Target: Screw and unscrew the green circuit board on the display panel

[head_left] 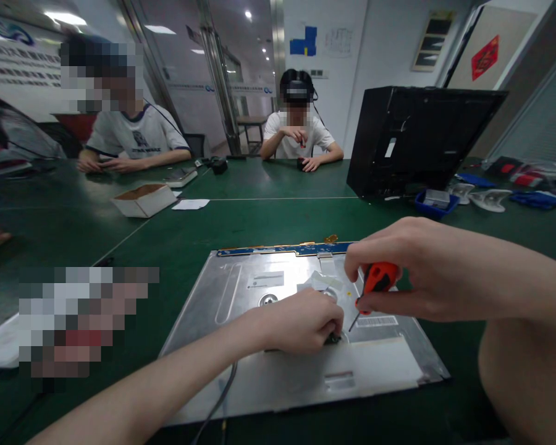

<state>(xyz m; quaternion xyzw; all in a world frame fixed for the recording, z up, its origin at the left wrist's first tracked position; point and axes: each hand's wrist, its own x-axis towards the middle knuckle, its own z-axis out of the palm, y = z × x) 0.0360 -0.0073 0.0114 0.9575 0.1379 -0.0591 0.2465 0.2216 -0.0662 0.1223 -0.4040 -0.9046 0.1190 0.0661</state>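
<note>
A silver metal display panel (199, 346) lies flat on the green table in front of me, a blue circuit strip (278, 250) along its far edge. My left hand (306, 321) rests low over the panel's middle with its fingers curled. Beneath those fingers a small dark part (333, 339) peeks out, too covered to name. To the right, my right hand (389, 272) grips a red and black screwdriver (380, 277) between thumb and fingers. Its thin shaft slants down and left, the tip close to the left fingers. Beside my left wrist, a round metal fitting (269, 300) shows.
A grey cable (220, 402) crosses the panel's near left edge. A large black monitor housing (426, 142) stands at right, beside a blue tray (435, 203). An open white box (144, 201) sits at left. Two people (301, 133) sit across the table.
</note>
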